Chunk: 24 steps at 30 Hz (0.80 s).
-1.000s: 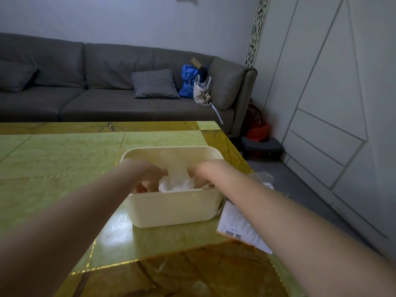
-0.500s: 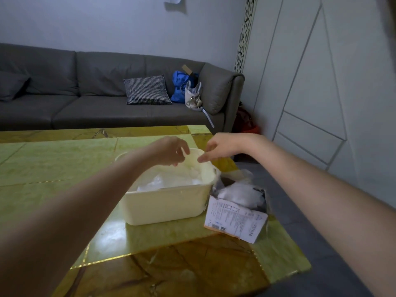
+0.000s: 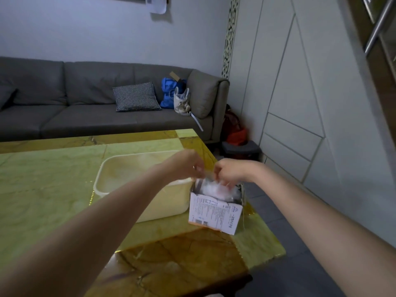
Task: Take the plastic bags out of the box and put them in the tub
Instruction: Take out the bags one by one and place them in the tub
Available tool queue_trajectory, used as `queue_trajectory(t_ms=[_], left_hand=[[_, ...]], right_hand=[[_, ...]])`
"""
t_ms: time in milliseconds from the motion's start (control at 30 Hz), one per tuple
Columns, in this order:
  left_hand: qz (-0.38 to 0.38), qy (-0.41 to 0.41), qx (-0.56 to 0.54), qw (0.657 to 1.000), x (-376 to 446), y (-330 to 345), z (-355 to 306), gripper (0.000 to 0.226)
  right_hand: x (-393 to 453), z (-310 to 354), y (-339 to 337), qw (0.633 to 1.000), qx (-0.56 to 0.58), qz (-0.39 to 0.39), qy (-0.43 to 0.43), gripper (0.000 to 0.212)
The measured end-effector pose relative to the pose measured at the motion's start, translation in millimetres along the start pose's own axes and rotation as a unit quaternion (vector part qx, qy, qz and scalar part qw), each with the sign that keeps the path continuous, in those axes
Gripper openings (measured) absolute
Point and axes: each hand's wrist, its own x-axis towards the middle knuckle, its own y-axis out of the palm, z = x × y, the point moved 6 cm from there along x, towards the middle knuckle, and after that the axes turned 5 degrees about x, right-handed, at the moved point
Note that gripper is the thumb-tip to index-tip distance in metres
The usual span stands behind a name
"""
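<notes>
A cream plastic tub [image 3: 167, 207] stands on the yellow-green table, and its inside looks hazy. Touching its right side is a white printed cardboard box [image 3: 214, 216], open at the top, with clear plastic bags [image 3: 216, 189] bunched inside. Both my hands hover over the box opening. My left hand [image 3: 187, 166] has its fingers curled and pinches a bit of clear plastic. My right hand [image 3: 229, 172] reaches its curled fingers down into the bags and grips them. The hands are blurred by motion.
The table's right edge [image 3: 267, 239] runs close beside the box, with dark floor beyond. A grey sofa [image 3: 85, 108] with a checked cushion and bags stands behind the table. White wall panels are at the right.
Both hands left the tub and moved right to the box. The view turned right and the box top has come into sight.
</notes>
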Motion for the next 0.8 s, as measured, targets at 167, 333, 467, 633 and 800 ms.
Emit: queue_trajectory(t_ms=[167, 333, 467, 633, 800], left_hand=[[-0.104, -0.044, -0.081, 0.99, 3.9, -49.0, -0.1, 0.018], [-0.198, -0.111, -0.225, 0.947, -3.5, -84.9, 12.7, 0.023], [-0.222, -0.197, -0.39, 0.872, -12.7, -74.2, 33.4, 0.016], [-0.219, -0.254, -0.515, 0.789, -21.4, -53.0, 44.2, 0.01], [-0.224, -0.259, -0.596, 0.726, -23.3, -45.5, 51.0, 0.011]], right_hand=[[-1.2, -11.1, 23.1, 0.995, 0.085, 0.035, 0.022, 0.025], [-1.7, -17.5, 20.9, 0.986, 0.141, 0.064, 0.056, 0.017], [-13.5, 4.1, -24.2, 0.916, 0.386, -0.06, -0.09, 0.02], [-18.5, 21.2, -29.6, 0.835, 0.54, 0.037, -0.093, 0.061], [-15.0, 32.5, -35.1, 0.827, 0.54, -0.077, -0.134, 0.004]])
